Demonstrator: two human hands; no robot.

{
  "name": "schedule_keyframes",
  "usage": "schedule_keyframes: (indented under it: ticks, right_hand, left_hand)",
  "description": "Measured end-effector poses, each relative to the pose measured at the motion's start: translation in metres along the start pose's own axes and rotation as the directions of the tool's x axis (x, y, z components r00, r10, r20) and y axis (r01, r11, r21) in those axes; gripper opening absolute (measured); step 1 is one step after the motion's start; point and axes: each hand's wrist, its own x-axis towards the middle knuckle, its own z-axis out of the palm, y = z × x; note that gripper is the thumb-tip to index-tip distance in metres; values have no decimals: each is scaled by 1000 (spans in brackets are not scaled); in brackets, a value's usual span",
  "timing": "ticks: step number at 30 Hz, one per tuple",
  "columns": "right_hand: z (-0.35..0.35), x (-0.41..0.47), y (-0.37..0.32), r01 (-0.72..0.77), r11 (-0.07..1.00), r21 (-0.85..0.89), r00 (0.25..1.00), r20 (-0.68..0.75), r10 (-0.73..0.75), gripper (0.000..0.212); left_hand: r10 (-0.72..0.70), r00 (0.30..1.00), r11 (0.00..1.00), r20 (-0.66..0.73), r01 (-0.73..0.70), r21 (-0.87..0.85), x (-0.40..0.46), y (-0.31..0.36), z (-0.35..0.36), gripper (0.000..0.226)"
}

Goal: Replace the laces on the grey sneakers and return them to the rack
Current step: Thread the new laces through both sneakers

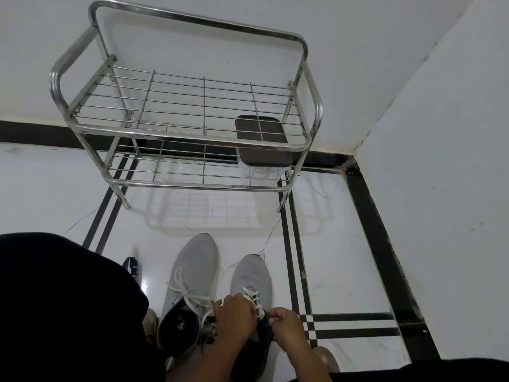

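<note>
Two grey sneakers stand side by side on the white floor, toes toward the rack. The left sneaker (pixel 192 274) has loose white laces (pixel 190 295) trailing over its dark blue opening. Both hands are on the right sneaker (pixel 252 274). My left hand (pixel 234 318) pinches the white lace (pixel 252 295) at its top eyelets. At the dark tongue, my right hand (pixel 286 325) has its fingers closed on the tongue or lace end. The steel two-tier rack (pixel 176 133) stands just beyond the shoes, against the wall.
A clear box with a brown lid (pixel 261 142) sits on the rack's lower shelf at the right. A dark blue spray can (pixel 133 268) stands left of the shoes. My dark-clothed knee (pixel 63 307) fills the lower left. Walls meet in a corner at the right.
</note>
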Motion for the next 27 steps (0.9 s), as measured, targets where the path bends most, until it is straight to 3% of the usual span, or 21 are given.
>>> schedule_keyframes:
  ticks: [5,10,14,17,19,22,27]
  right_hand:
    - [3,7,3,-39,993,109,999,36,36,34]
    - [-2,-5,-5,-197,914,355,980,72,184,20]
    - [1,-6,-10,-166,926,340,986,63,154,22]
    - [0,-7,-15,-178,934,309,984,32,176,17]
    - [2,-2,-12,-198,938,284,980,33,197,9]
    - [-6,-9,-18,-210,924,319,978,55,203,7]
    - [-40,-33,-23,-131,771,623,957,-125,263,23]
  left_hand:
    - [33,999,999,-30,-34,-10,-1,4,3,28]
    - [108,992,994,-65,-106,33,-3,6,3,27]
    - [122,983,992,-137,-119,33,-12,5,-2,22]
    - [9,974,1000,-227,-2,31,-22,-5,-10,18]
    - [-53,973,998,-225,57,12,-29,-16,-9,19]
    - [-38,974,998,-221,46,30,-35,-27,-6,17]
    - [-58,993,998,-108,60,14,-36,-31,-6,28]
